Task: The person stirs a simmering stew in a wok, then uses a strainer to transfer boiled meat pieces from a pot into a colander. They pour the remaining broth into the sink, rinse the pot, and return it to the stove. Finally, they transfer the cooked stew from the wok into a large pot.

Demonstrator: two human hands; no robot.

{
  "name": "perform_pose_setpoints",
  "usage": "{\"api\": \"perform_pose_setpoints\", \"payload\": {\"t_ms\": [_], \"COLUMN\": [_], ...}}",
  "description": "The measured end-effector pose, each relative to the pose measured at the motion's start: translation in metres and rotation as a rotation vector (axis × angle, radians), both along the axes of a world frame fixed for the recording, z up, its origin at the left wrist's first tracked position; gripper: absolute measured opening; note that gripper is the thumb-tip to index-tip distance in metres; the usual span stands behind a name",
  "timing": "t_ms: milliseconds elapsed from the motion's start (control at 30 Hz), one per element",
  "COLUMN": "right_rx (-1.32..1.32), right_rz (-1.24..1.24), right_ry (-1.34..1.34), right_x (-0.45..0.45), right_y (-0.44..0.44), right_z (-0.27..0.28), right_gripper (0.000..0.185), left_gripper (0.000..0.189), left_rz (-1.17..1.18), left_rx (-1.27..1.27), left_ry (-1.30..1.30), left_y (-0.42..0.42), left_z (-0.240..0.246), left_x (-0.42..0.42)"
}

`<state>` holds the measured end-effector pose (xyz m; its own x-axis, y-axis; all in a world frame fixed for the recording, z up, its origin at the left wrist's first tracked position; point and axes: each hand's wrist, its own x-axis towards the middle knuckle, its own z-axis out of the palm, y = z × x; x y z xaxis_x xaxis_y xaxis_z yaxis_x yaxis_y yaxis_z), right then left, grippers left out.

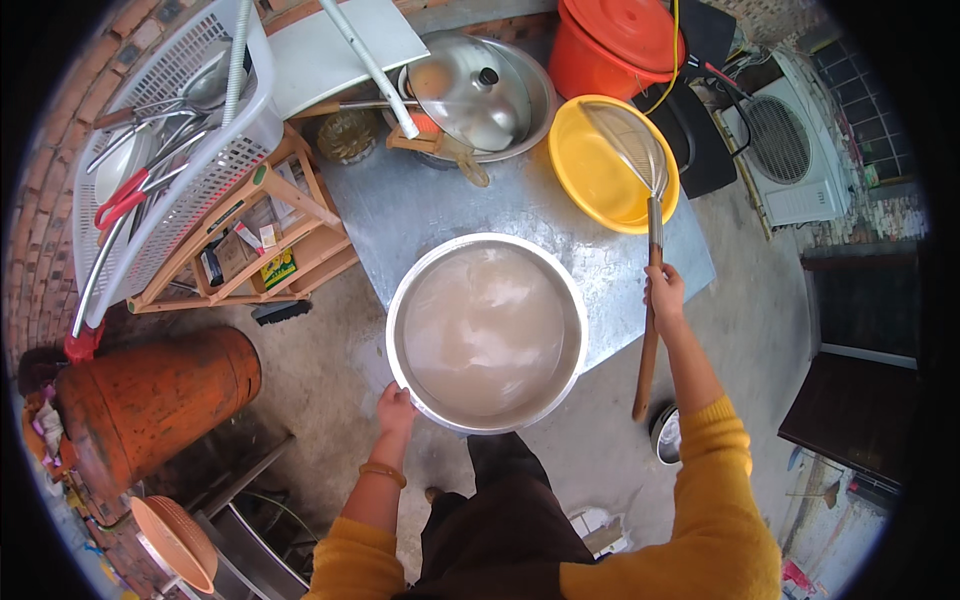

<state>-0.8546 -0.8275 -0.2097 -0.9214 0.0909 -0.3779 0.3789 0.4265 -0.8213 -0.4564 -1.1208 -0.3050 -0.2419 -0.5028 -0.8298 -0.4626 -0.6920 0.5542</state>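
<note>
A wide metal basin [395, 337] of cloudy, light brown liquid [484, 330] stands at the near edge of the metal-topped table [480, 206]. On its lower left rim my left hand [396, 411] has a grip, with the thumb on the rim and the other fingers partly hidden. My right hand [663, 294] is closed around the long wooden handle of a wire-mesh skimmer [654, 232]. The skimmer's mesh head lies over a yellow plastic basin [581, 184] to the right. I see no food in that basin.
Behind are a metal pan with a lid [472, 97] and a red lidded bucket [607, 45]. To the left stand a white utensil basket [259, 112], a wooden rack [300, 225] and an orange gas cylinder [161, 401]. A small metal pot [666, 435] sits on the floor.
</note>
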Motion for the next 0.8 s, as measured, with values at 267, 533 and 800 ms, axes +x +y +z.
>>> {"api": "perform_pose_setpoints", "payload": {"t_ms": [267,533,800], "right_rx": [-0.925,-1.333,-0.774], "right_rz": [-0.109,-0.106,0.071], "right_ry": [-0.554,-0.88,-0.67], "right_x": [-0.02,-0.038,-0.023], "right_y": [-0.025,-0.008,0.007], "right_z": [0.022,-0.015,-0.041], "right_gripper": [0.028,0.048,0.051], "left_gripper": [0.023,0.023,0.017], "left_rz": [-0.054,-0.012,-0.024], "left_rx": [0.037,0.01,-0.027], "left_ry": [-0.124,-0.04,-0.037], "left_y": [-0.002,0.001,0.003], "left_z": [0.001,-0.013,-0.012], "left_x": [0.003,0.012,0.013]}}
